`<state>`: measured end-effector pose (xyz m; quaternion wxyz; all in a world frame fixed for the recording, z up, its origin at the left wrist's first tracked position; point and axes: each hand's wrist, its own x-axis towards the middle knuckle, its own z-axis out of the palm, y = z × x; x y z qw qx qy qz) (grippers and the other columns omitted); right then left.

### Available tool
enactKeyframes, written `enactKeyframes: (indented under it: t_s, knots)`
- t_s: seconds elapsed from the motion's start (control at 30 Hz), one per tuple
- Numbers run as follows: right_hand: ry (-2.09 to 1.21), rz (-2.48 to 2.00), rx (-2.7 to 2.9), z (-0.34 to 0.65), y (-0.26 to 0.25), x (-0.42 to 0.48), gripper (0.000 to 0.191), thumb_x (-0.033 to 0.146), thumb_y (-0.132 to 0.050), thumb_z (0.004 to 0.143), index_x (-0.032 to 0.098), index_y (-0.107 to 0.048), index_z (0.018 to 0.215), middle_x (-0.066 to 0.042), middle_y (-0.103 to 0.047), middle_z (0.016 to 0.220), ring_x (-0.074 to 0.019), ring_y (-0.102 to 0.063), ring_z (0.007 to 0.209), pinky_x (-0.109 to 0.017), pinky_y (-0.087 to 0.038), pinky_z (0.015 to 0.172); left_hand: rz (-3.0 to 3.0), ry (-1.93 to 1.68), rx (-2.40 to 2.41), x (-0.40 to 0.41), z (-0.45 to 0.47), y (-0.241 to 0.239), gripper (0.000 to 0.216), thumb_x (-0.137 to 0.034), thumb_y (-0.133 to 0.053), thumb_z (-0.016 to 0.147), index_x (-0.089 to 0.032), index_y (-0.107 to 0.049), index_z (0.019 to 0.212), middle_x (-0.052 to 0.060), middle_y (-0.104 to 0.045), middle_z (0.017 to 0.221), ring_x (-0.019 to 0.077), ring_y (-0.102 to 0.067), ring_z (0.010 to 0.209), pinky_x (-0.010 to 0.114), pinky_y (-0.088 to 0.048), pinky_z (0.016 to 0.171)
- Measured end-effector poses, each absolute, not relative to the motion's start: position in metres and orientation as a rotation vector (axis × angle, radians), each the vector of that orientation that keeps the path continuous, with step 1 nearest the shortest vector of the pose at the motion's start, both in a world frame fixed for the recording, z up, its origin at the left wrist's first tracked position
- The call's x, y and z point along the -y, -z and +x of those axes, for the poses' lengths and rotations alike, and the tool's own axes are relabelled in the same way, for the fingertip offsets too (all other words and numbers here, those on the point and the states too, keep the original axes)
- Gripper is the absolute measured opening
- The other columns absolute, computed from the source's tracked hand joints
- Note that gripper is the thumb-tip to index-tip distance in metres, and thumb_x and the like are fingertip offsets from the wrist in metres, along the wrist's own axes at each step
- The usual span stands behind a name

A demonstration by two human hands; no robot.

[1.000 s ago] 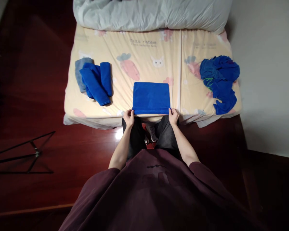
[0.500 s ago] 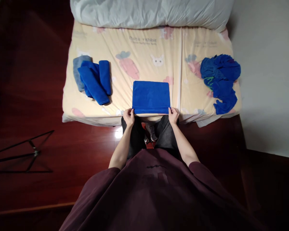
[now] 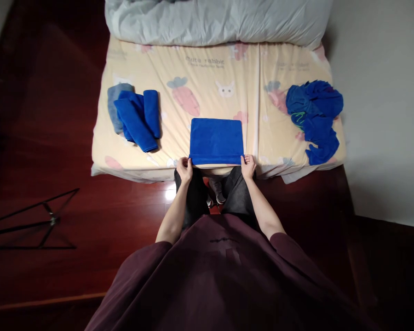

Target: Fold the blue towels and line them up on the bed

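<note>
A folded blue towel (image 3: 216, 140) lies flat on the bed's yellow cartoon sheet (image 3: 207, 78), near the front edge. My left hand (image 3: 184, 168) pinches its near left corner. My right hand (image 3: 248, 166) pinches its near right corner. Both hands are closed on the cloth at the mattress edge. Rolled blue towels (image 3: 138, 117) and a grey one (image 3: 114, 103) lie at the left of the bed. A loose heap of blue cloths (image 3: 315, 115) sits at the right.
A pale grey duvet (image 3: 217, 20) is bunched at the bed's far end. Dark red wooden floor (image 3: 44, 138) surrounds the bed. A black metal stand (image 3: 37, 223) lies on the floor at left. A white wall (image 3: 382, 110) is at right.
Only the view has shifted slightly. Both hands stay pinched on the towel's near corners and the towel has not moved.
</note>
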<state>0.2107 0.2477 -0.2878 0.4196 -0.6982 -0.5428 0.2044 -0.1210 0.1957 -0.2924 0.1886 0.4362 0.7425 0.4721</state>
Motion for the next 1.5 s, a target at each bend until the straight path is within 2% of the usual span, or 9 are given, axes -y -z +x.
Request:
enactKeyframes:
  t_s: [0.17,0.37,0.47,0.57,0.67,0.77,0.93,1.23,1.5]
  knots:
    - [-0.483,-1.766,1.412,0.210,0.286,-0.247,0.035,0.053,-0.056,0.104,0.022,-0.067,0.093,-0.005,-0.073,0.085,-0.0196,-0.068,0.075,-0.030,-0.055,0.079,1.268,-1.289,-2.121,-0.197,-0.121,0.292,0.016,-0.038,-0.063,0.100,-0.023,-0.064,0.097,0.008,-0.069,0.095,0.0230,-0.065,0.087,0.039,-0.054,0.090]
    - [-0.405,-1.749,1.497,0.210,0.283,-0.245,0.033,0.047,-0.053,0.106,0.022,-0.070,0.093,-0.008,-0.073,0.096,-0.0201,-0.067,0.079,-0.032,-0.055,0.083,1.487,-1.294,-2.084,-0.198,-0.121,0.291,0.014,-0.030,-0.059,0.101,-0.024,-0.071,0.099,0.013,-0.071,0.118,0.0292,-0.063,0.117,0.047,-0.048,0.109]
    - [-0.373,-1.699,1.540,0.210,0.280,-0.245,0.032,0.042,-0.051,0.107,0.022,-0.074,0.098,-0.011,-0.073,0.108,-0.0219,-0.069,0.088,-0.034,-0.056,0.088,1.592,-1.234,-1.987,-0.199,-0.121,0.290,0.025,-0.028,-0.051,0.105,-0.024,-0.076,0.103,0.013,-0.075,0.125,0.0300,-0.062,0.122,0.051,-0.045,0.114]
    - [-0.334,-1.658,1.611,0.211,0.277,-0.244,0.030,0.037,-0.053,0.107,0.022,-0.079,0.103,-0.015,-0.072,0.120,-0.0266,-0.069,0.107,-0.040,-0.055,0.101,1.624,-1.159,-1.955,-0.198,-0.122,0.287,0.033,-0.030,-0.047,0.107,-0.024,-0.078,0.116,0.012,-0.076,0.129,0.0312,-0.061,0.122,0.052,-0.045,0.115]
    - [-0.341,-1.583,1.770,0.215,0.274,-0.241,0.030,0.031,-0.053,0.107,0.023,-0.082,0.106,-0.014,-0.076,0.124,-0.0293,-0.067,0.119,-0.048,-0.050,0.112,1.662,-1.087,-1.944,-0.195,-0.125,0.284,0.036,-0.038,-0.055,0.104,-0.023,-0.074,0.131,0.011,-0.074,0.137,0.0335,-0.058,0.127,0.055,-0.043,0.117]
    - [-0.376,-1.515,1.917,0.221,0.270,-0.235,0.027,0.034,-0.058,0.105,0.025,-0.082,0.115,-0.010,-0.078,0.130,-0.0304,-0.066,0.123,-0.052,-0.048,0.115,1.710,-1.005,-1.914,-0.192,-0.129,0.282,0.048,-0.045,-0.069,0.096,-0.024,-0.069,0.139,0.011,-0.070,0.145,0.0358,-0.055,0.134,0.056,-0.040,0.120]
    - [-0.405,-1.499,2.011,0.230,0.264,-0.226,0.041,0.038,-0.070,0.097,0.022,-0.075,0.135,-0.012,-0.070,0.146,-0.0324,-0.062,0.134,-0.054,-0.046,0.116,1.739,-0.948,-1.910,-0.191,-0.130,0.281,0.054,-0.037,-0.071,0.088,-0.024,-0.068,0.141,0.010,-0.066,0.150,0.0361,-0.054,0.137,0.057,-0.039,0.122]
    - [-0.497,-1.508,1.831,0.228,0.264,-0.235,0.042,0.011,-0.058,0.090,0.022,-0.077,0.125,-0.009,-0.077,0.133,-0.0277,-0.066,0.125,-0.050,-0.049,0.115,1.632,-1.128,-1.849,-0.199,-0.135,0.281,0.045,-0.013,-0.054,0.086,-0.023,-0.076,0.125,0.012,-0.075,0.133,0.0316,-0.061,0.125,0.054,-0.045,0.117]
    - [-0.518,-1.586,1.765,0.223,0.270,-0.251,0.046,0.004,-0.051,0.086,0.021,-0.078,0.120,-0.010,-0.078,0.124,-0.0274,-0.065,0.123,-0.044,-0.053,0.113,1.601,-1.114,-1.866,-0.207,-0.139,0.283,0.038,-0.020,-0.055,0.095,-0.022,-0.076,0.126,0.013,-0.076,0.128,0.0315,-0.061,0.123,0.051,-0.046,0.115]
